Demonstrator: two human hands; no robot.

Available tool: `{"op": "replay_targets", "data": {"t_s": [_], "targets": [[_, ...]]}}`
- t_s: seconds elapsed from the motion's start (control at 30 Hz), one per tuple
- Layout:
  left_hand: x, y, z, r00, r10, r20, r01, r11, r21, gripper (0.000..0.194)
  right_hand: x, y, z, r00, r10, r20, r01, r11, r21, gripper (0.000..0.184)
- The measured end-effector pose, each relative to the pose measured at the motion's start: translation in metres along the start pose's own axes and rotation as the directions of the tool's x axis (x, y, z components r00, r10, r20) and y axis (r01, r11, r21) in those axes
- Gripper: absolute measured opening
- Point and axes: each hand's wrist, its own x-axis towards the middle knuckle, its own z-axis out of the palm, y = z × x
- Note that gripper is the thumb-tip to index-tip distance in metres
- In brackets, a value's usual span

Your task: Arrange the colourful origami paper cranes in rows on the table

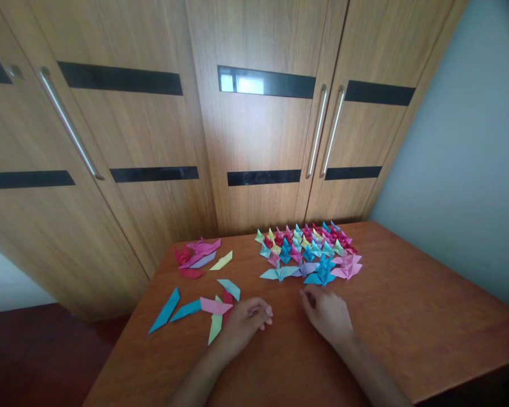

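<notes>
My left hand (pixel 252 316) rests just above the table, its fingers loosely curled and slightly apart, with nothing visible in them. Right beside it lie folded paper strips with pointed ends: a pink strip (pixel 215 306), a red strip (pixel 228 298), a light green strip (pixel 215 325) and a pale blue strip (pixel 229 289). My right hand (pixel 328 314) is bent over the table just in front of a blue paper crane (pixel 322 272). Its thumb stands off from the loosely bent fingers; no object shows there, and some fingertips are hidden.
Behind my right hand, several colourful paper cranes (pixel 297 240) stand in close rows. Blue strips (pixel 165 311) and a heap of pink and red folded paper (pixel 199 251) lie on the left of the wooden table (pixel 390 316). A wardrobe (pixel 258 135) borders its far edge.
</notes>
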Motion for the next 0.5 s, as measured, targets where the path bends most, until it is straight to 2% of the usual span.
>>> {"op": "replay_targets", "data": {"t_s": [0.07, 0.17, 0.27, 0.37, 0.43, 0.5], "targets": [[0.000, 0.004, -0.001, 0.999, -0.017, -0.038, 0.017, 1.000, -0.009, 0.023, 0.005, -0.019, 0.007, 0.995, -0.096, -0.008, 0.096, 0.990, 0.105, 0.022], [0.000, 0.010, -0.006, 0.992, -0.001, -0.123, 0.000, 1.000, -0.009, 0.026, 0.013, -0.044, 0.021, 0.986, -0.167, -0.014, 0.165, 0.952, 0.257, 0.022], [0.001, 0.017, -0.024, 0.966, 0.071, -0.250, -0.065, 0.997, 0.032, 0.028, 0.015, -0.057, 0.033, 0.980, -0.201, -0.018, 0.194, 0.918, 0.347, 0.022], [0.004, 0.026, -0.062, 0.897, 0.175, -0.407, -0.116, 0.979, 0.165, 0.029, 0.013, -0.058, 0.039, 0.976, -0.218, 0.002, 0.201, 0.906, 0.372, 0.023], [0.007, 0.029, -0.099, 0.825, 0.265, -0.500, -0.099, 0.938, 0.333, 0.028, 0.011, -0.057, 0.041, 0.976, -0.214, 0.027, 0.189, 0.909, 0.372, 0.024], [0.010, 0.030, -0.140, 0.772, 0.289, -0.566, -0.037, 0.909, 0.415, 0.032, 0.011, -0.056, 0.042, 0.977, -0.207, 0.048, 0.176, 0.914, 0.366, 0.023]]}}
